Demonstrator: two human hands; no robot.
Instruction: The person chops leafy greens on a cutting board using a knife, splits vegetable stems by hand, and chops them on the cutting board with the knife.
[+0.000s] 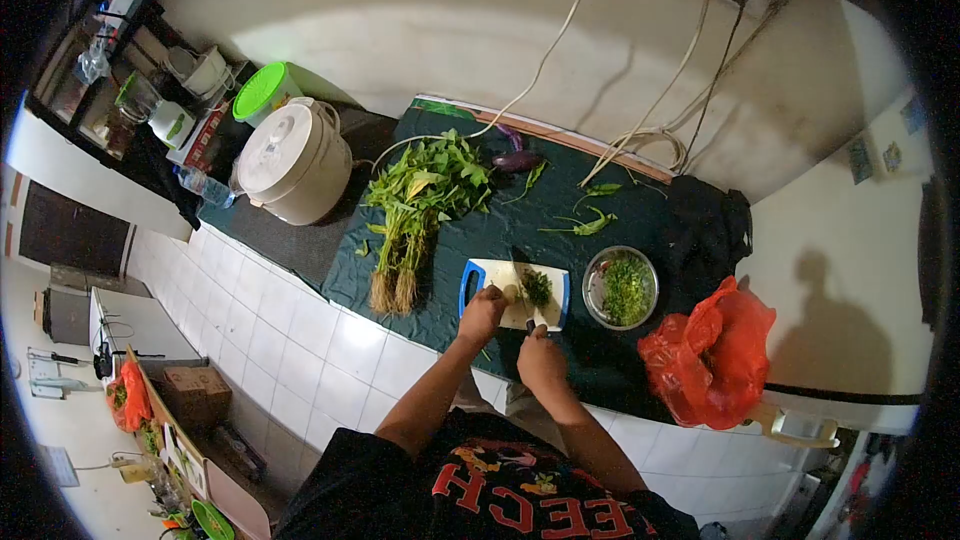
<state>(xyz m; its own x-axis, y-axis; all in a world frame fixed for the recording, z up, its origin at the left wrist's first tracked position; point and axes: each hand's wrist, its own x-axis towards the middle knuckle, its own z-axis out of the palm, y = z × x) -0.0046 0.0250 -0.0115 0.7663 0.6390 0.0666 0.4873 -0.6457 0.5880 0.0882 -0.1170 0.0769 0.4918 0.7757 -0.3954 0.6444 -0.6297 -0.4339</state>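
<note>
My right hand (543, 360) is wrapped round the handle of a knife (530, 324), whose dark blade points away over the cutting board. The white cutting board (552, 318) has a blue rim and lies near the counter's front edge. Chopped green leaves (537, 287) are heaped on it, to the right of the blade. On the board's left part, my left hand (484, 314) is closed, fingertips close to the blade; what they pinch is too small to make out. Right of the board stands a metal bowl (591, 292) holding cut greens (626, 292).
A large bunch of rooted leafy greens (430, 190) lies left of the board. Behind are eggplants (516, 160) and loose green chillies or leaves (594, 224). A white rice cooker (300, 165) stands left. A red plastic bag (712, 355) sits at the right edge. Cables (560, 50) hang down the wall.
</note>
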